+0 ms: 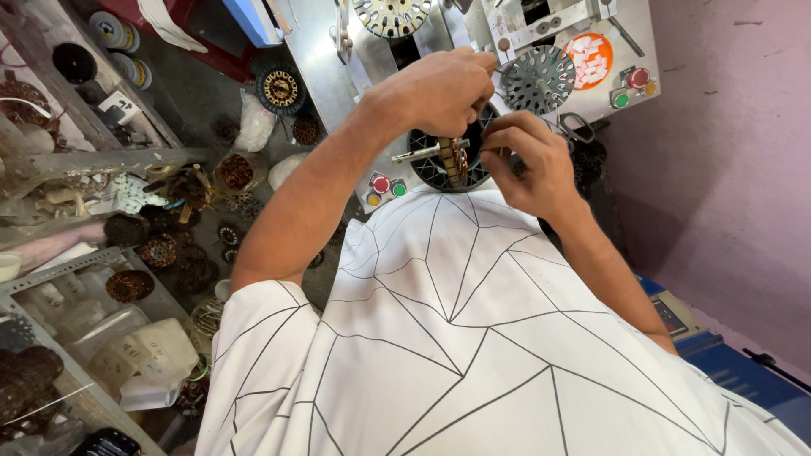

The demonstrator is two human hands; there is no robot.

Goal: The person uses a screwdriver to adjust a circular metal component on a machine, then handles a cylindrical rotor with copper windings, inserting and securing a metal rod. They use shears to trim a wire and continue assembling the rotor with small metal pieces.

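My left hand (443, 89) grips the top of a round stator core (456, 160), a ring of stacked metal with copper windings and a steel shaft sticking out to the left. My right hand (528, 160) pinches at the right side of the same core, fingers curled against its rim. Both hands hold it above a black slotted disc (435, 173) on the metal machine table (321, 59). My white shirt with thin black lines fills the lower part of the view.
Red, yellow and green push buttons (384, 187) sit at the table's front edge. A grey slotted disc (538, 80) and scissors (577, 127) lie at the right. Shelves on the left hold several wound cores (160, 251) and plastic bags.
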